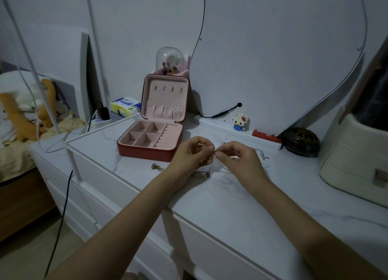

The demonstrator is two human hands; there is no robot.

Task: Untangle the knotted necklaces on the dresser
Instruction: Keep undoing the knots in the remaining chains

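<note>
Thin silver necklace chains (212, 166) hang in a tangle between my two hands, a little above the white marble dresser top (231, 200). My left hand (190, 153) pinches the chains with curled fingers from the left. My right hand (237, 155) pinches them from the right, fingertips nearly touching the left hand's. A pendant end (206, 175) dangles down to the dresser surface. More chain (263, 156) trails on the dresser to the right of my right hand. A small gold piece of jewellery (157, 166) lies left of my left wrist.
An open red jewellery box (151, 145) with pink lining stands behind my left hand. A dark hair clip (300, 142), a red stick (265, 135), a small block figure (240, 121) and a cream organiser (357, 153) sit to the right. Mirror behind; cables hang at left.
</note>
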